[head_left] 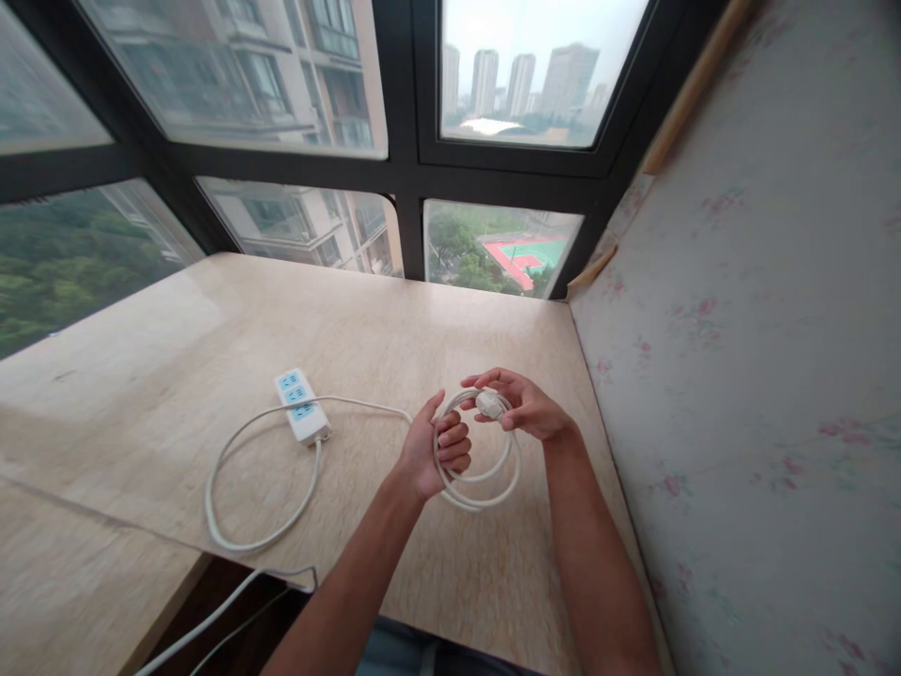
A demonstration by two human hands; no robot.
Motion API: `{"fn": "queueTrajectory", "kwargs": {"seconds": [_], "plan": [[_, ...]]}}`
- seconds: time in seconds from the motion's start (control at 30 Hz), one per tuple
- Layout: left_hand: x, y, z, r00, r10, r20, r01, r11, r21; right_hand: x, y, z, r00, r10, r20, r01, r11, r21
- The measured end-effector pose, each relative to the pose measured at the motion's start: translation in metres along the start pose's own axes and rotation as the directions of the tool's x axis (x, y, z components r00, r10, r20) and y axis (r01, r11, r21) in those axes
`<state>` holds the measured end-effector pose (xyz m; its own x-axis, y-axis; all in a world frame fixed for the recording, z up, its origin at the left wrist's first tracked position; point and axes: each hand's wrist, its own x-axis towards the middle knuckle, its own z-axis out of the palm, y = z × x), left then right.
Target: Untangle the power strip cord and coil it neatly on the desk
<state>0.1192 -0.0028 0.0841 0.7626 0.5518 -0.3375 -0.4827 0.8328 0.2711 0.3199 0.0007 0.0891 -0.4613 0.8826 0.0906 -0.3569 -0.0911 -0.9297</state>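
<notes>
A white power cord hangs in several loops from my left hand, whose fingers are curled around one side of the coil. At the top of the loops, my right hand has its thumb and fingers closed on the cord's white plug. The cord runs left from the coil across the surface and makes one wide loose loop. It ends at a white power strip with blue socket faces, lying at a slant on the surface.
The marbled beige countertop meets dark-framed windows at the back and a flowered papered wall on the right. Below its front edge, another white cable crosses a dark gap at lower left.
</notes>
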Motion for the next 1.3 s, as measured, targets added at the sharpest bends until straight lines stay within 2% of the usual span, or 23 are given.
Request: {"fn": "queueTrajectory", "kwargs": {"seconds": [0.27, 0.43, 0.57, 0.67, 0.8, 0.93, 1.03, 1.17, 1.3], "plan": [[0.0, -0.012, 0.003, 0.998, 0.057, -0.006, -0.056, 0.996, 0.074, 0.0, 0.003, -0.004, 0.997, 0.061, -0.035, -0.062, 0.997, -0.036], [-0.004, -0.006, 0.002, 0.988, 0.113, -0.106, -0.089, 0.973, 0.211, -0.001, 0.002, -0.005, 0.994, 0.098, -0.041, -0.1, 0.993, -0.068], [-0.006, -0.001, 0.005, 0.973, 0.193, -0.126, -0.148, 0.941, 0.305, 0.0, 0.003, -0.003, 0.992, 0.102, -0.078, -0.108, 0.991, -0.075], [-0.006, 0.0, 0.01, 0.956, 0.241, -0.166, -0.186, 0.938, 0.292, 0.001, 0.003, -0.001, 0.991, 0.103, -0.088, -0.112, 0.988, -0.111], [-0.004, 0.0, 0.014, 0.919, 0.288, -0.268, -0.219, 0.941, 0.258, 0.002, 0.0, 0.0, 0.991, 0.091, -0.094, -0.115, 0.949, -0.295], [-0.003, -0.001, 0.017, 0.904, 0.287, -0.316, -0.227, 0.95, 0.213, -0.001, -0.006, 0.002, 1.0, 0.008, -0.011, -0.012, 0.909, -0.416], [-0.003, -0.002, 0.019, 0.902, 0.283, -0.325, -0.232, 0.954, 0.188, -0.004, -0.01, 0.003, 0.999, -0.032, 0.023, 0.039, 0.891, -0.453], [-0.002, -0.003, 0.02, 0.903, 0.283, -0.323, -0.241, 0.957, 0.162, -0.004, -0.01, 0.003, 1.0, -0.01, -0.026, -0.005, 0.853, -0.521], [-0.001, -0.002, 0.019, 0.925, 0.241, -0.292, -0.227, 0.971, 0.081, -0.001, -0.009, 0.004, 0.993, -0.106, -0.057, 0.05, 0.796, -0.604]]}}
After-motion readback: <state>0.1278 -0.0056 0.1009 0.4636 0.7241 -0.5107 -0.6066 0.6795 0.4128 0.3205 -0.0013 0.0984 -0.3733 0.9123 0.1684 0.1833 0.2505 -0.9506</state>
